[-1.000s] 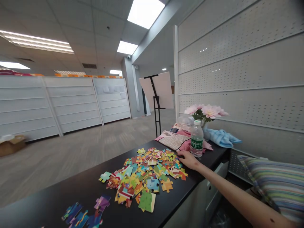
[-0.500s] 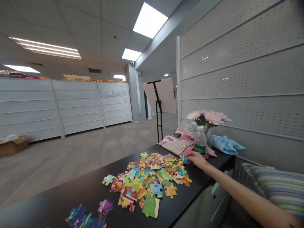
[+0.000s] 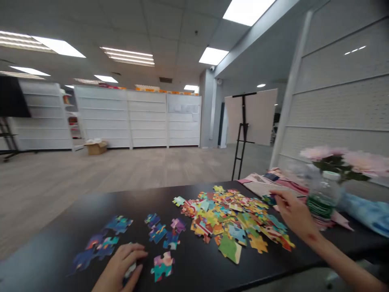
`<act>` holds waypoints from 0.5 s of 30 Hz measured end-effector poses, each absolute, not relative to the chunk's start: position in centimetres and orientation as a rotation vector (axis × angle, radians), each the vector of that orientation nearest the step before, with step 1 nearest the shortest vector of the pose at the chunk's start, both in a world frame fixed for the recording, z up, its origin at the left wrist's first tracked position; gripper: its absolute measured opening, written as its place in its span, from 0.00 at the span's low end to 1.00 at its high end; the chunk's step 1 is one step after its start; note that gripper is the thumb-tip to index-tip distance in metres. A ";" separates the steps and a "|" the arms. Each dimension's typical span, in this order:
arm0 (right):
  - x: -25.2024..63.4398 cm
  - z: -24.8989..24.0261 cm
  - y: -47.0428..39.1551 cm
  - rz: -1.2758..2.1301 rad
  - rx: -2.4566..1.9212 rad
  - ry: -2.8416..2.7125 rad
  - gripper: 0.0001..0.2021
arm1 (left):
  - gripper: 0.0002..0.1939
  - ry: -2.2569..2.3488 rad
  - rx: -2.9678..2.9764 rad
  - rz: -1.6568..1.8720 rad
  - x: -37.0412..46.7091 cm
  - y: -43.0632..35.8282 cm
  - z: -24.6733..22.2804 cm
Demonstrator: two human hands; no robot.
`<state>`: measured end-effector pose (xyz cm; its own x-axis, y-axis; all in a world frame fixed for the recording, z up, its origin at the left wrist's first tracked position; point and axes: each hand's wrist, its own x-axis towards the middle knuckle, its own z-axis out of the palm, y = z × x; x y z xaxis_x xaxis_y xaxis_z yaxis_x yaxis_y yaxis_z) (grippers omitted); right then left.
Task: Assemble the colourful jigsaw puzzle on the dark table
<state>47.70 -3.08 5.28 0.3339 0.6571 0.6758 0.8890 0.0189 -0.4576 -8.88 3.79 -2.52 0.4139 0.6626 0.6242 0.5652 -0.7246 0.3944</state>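
At the heap's right edge, my right hand [image 3: 293, 213] pinches a dark blue-green puzzle piece [image 3: 268, 199] between its fingertips. My left hand [image 3: 123, 263] is curled at the near left, its fingers closed over a puzzle piece [image 3: 130, 271] that is mostly hidden. Just right of that hand lies a teal and pink puzzle piece [image 3: 163, 266]. Several blue and purple puzzle pieces [image 3: 158, 232] are spread beyond it, and a partly joined strip of dark blue pieces [image 3: 97, 245] lies farther left. A large heap of mixed puzzle pieces [image 3: 227, 217] covers the middle right.
Behind my right hand stand a clear bottle with a green label [image 3: 322, 198] and pink flowers [image 3: 361, 162]. Folded cloths [image 3: 273, 183] and a blue cloth [image 3: 366, 211] lie around them on the black table [image 3: 200, 273]. An easel [image 3: 243, 125] stands beyond the table.
The view has turned left, bringing my left hand and more blue pieces into sight. My right hand stays by the heap's right edge, now with a piece visible in its fingertips.
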 end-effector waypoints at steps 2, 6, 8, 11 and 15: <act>45.5 5.0 -1.8 -0.390 -1.637 -1.512 0.13 | 0.09 1.156 2.521 1.021 -8.8 2.9 -1.5; 39.0 2.7 1.3 -0.003 -1.594 -1.617 0.17 | 0.12 1.243 2.458 0.825 -8.2 1.7 0.6; 34.6 1.6 2.2 0.334 -1.542 -1.673 0.21 | 0.13 1.232 2.466 0.764 -8.0 1.4 1.1; 27.8 0.9 3.0 0.742 -1.398 -1.841 0.20 | 0.13 1.202 2.475 0.719 -8.0 1.0 1.5; 21.6 1.0 3.8 0.936 -1.260 -2.080 0.15 | 0.15 1.199 2.444 0.725 -8.8 1.0 1.8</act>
<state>21.58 3.81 1.02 -0.4249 0.9013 0.0844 0.5344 0.3250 -0.7802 -8.78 0.98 1.77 0.5181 0.8014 0.2989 0.6375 -0.5948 0.4898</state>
